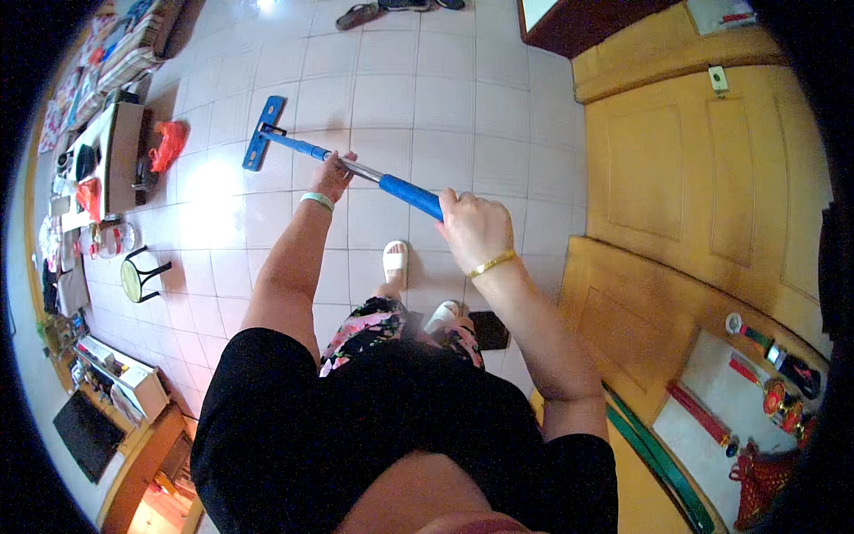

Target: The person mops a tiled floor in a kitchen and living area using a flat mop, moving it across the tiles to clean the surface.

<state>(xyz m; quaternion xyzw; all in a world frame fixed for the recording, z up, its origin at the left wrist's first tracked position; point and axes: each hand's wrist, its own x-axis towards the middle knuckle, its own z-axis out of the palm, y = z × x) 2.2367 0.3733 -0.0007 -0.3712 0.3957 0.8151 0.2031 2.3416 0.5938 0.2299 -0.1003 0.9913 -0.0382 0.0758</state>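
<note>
A flat mop with a long pole (363, 168) runs from upper left to lower right before me. Its blue rectangular head (264, 133) lies on the tiled floor (440, 100). My left hand (333, 175), with a pale green band at the wrist, is around the pole where a blue sleeve meets the metal tube. My right hand (477, 225), with a gold-coloured bracelet, grips the upper end of the blue foam handle (411, 195). Below the pole show my feet in white slippers (395, 260).
A small stool (133, 280) and a red plastic bag (169, 145) stand at the left, near a cluttered white table (123, 160). Yellow wooden doors (640, 167) line the right. Dark shoes (360, 17) lie at the top. A dark mat (489, 330) is beside my feet.
</note>
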